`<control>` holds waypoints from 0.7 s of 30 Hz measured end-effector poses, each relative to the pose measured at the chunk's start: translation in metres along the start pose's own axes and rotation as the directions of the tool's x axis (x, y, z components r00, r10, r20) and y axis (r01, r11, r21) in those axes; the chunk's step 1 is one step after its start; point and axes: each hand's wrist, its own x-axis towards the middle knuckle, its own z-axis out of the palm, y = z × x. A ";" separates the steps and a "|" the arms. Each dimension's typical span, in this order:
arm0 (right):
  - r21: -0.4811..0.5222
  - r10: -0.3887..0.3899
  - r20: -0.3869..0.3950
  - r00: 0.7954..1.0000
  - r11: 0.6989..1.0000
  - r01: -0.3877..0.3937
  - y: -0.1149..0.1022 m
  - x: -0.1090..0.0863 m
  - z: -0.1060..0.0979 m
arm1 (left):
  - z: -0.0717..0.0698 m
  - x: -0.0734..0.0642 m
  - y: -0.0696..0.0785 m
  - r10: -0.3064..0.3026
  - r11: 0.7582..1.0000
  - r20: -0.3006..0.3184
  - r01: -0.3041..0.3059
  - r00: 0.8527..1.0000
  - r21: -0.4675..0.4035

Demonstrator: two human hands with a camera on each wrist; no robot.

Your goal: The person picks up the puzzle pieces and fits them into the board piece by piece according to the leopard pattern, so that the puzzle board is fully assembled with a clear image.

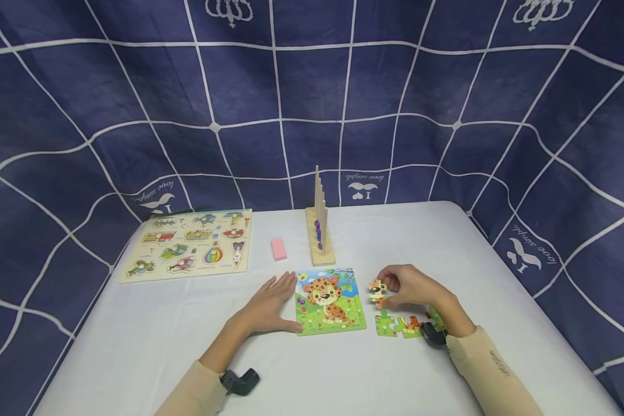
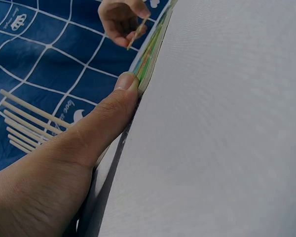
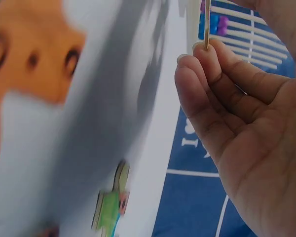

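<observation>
Head view: right hand (image 1: 408, 284) pinching leopard-face chunk (image 1: 377, 290), left hand (image 1: 271, 306) splayed at picture board (image 1: 329, 301); guessing mid-assembly, next needs tabs aligned with nearby pieces (image 1: 386, 325).

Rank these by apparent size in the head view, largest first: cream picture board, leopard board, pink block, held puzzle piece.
1. Cream picture board
2. Leopard board
Unranked, smallest: pink block and held puzzle piece; similar, and fingers partly hide the piece.

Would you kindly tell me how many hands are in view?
2: the left hand touches the left edge of the leopard picture; the right hand, right of it, pinches a puzzle piece.
</observation>
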 end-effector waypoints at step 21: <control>0.022 -0.159 0.039 0.987 0.987 0.158 -0.033 0.027 0.016 | 0.001 0.000 -0.001 -0.010 1.000 0.003 0.010 1.000 -0.002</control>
